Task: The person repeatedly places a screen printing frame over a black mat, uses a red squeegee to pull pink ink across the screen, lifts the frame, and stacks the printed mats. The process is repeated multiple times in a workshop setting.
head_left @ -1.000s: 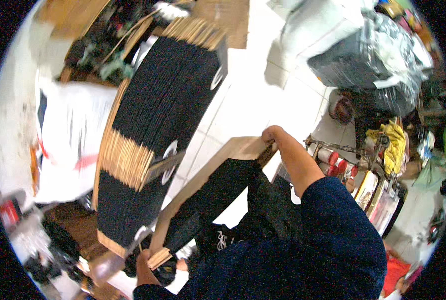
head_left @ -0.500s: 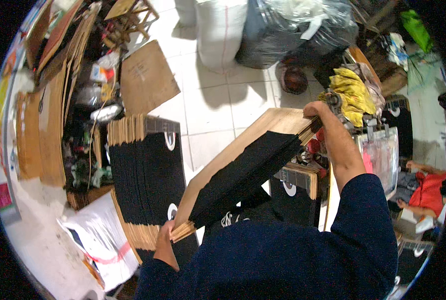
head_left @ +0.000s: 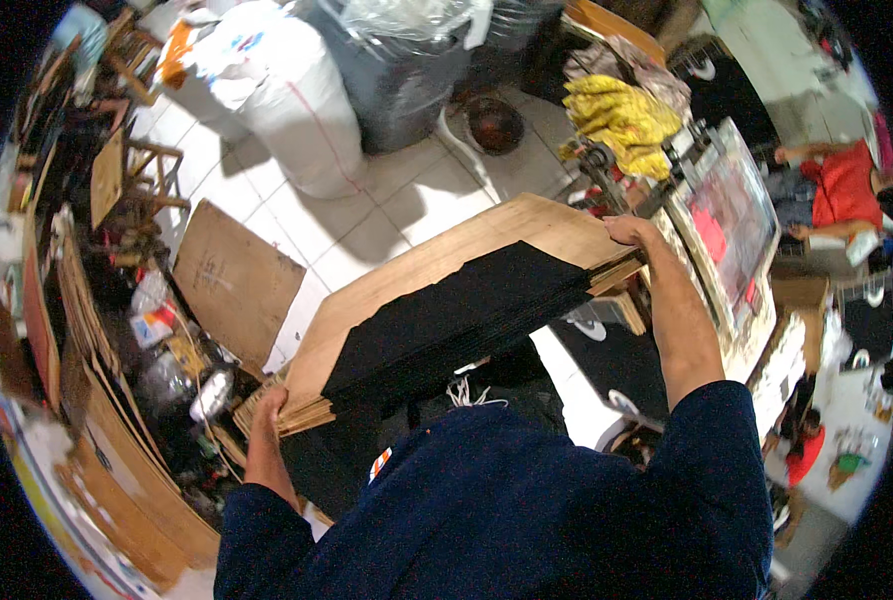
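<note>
Between my two hands I carry a stack of thin wooden boards [head_left: 396,275] with black fabric [head_left: 456,315] wrapped across their middles. My left hand [head_left: 269,408] grips the near left end, thumb on top, with the board edges fanned beside it. At the far right end my right hand [head_left: 627,232] is closed around the corner, its fingers partly hidden beneath. The bundle tilts in front of my body. Another black-covered pile [head_left: 616,370] with white round prints lies to its right, and more black fabric [head_left: 331,465] shows under the left end.
White sacks [head_left: 301,120] and dark plastic bags [head_left: 391,80] stand on the tiled floor ahead. Left are a cardboard sheet [head_left: 236,280] and clutter. A yellow cloth [head_left: 621,125] lies beside a framed screen [head_left: 726,220] at right. People in red [head_left: 846,185] are farther right.
My view has turned to the right. The board stack has swung to a flatter slant, with my left hand farther left, and it now covers most of the left-hand black pile.
</note>
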`<state>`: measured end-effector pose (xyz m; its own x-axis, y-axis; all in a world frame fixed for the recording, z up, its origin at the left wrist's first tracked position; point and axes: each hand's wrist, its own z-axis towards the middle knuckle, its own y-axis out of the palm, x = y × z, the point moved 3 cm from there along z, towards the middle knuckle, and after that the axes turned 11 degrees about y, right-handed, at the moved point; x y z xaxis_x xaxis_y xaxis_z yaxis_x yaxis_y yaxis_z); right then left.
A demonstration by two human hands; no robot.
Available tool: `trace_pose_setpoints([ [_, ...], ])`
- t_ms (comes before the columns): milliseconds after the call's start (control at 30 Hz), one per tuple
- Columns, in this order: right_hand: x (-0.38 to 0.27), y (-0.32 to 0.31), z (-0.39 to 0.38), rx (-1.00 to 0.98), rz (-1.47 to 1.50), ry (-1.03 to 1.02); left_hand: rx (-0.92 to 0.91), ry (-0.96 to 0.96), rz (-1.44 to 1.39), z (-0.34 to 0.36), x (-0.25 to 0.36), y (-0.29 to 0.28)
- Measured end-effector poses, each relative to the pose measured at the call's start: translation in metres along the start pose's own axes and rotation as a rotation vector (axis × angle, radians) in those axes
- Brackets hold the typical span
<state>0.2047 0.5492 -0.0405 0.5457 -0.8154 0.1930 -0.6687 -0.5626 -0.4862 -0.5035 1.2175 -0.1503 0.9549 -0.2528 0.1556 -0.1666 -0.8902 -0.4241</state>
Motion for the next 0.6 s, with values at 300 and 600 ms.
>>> trace_pose_setpoints([
  [300, -0.058, 0.227, -0.051, -0.064, 0.512, 0.015, -0.128, 0.061, 0.625, 0.03, 0.13, -0.197],
  [600, -0.097, 0.481, -0.177, -0.203, 1.056, 0.355, -0.14, 0.161, 0.989, 0.018, 0.289, -0.14],
])
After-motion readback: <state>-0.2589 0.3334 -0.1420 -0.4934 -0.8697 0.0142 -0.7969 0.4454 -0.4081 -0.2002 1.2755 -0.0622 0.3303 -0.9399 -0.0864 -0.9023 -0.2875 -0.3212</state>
